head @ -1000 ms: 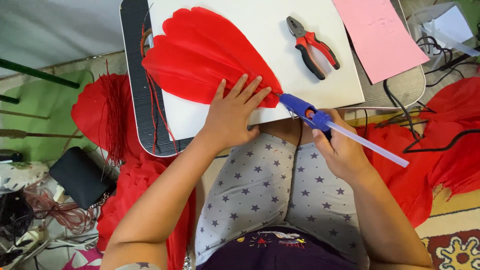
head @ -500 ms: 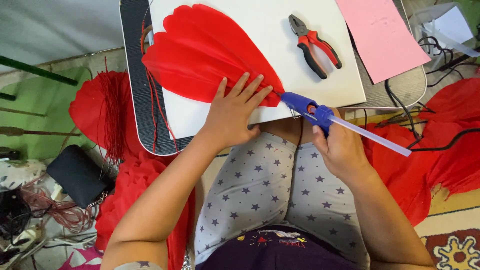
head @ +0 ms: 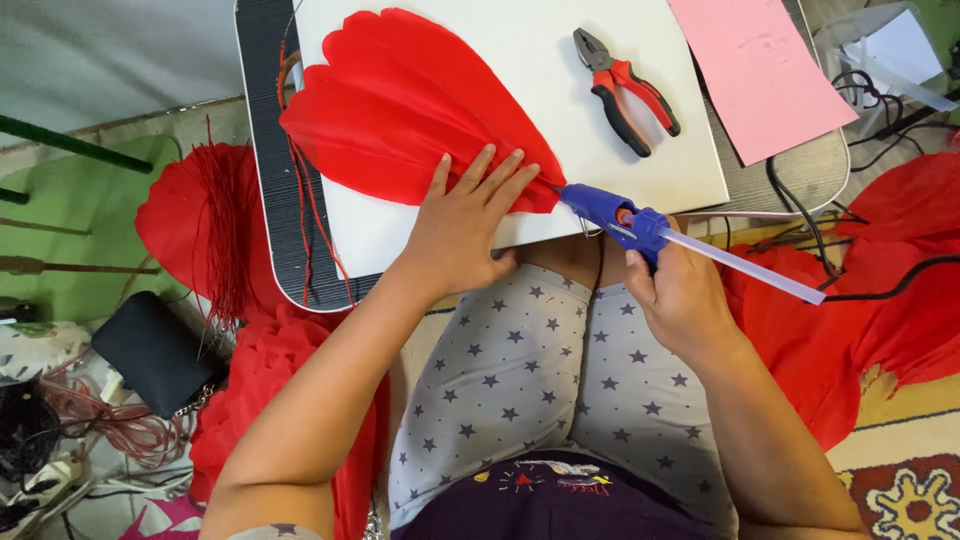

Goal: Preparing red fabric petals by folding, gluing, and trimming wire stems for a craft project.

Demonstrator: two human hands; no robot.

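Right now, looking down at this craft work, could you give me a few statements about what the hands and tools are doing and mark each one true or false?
1. The left hand lies flat, fingers spread, on the red petal-shaped piece. True.
2. The right hand holds scissors. False: it grips a blue glue gun with a clear glue stick poking out of its back.
3. The glue gun's nozzle points at the narrow end of the red piece. True.
4. The pliers are in a hand. False: they lie untouched on the white board, apart from both hands.
5. The pink sheet lies under the red piece. False: it lies apart, to the right of the pliers.
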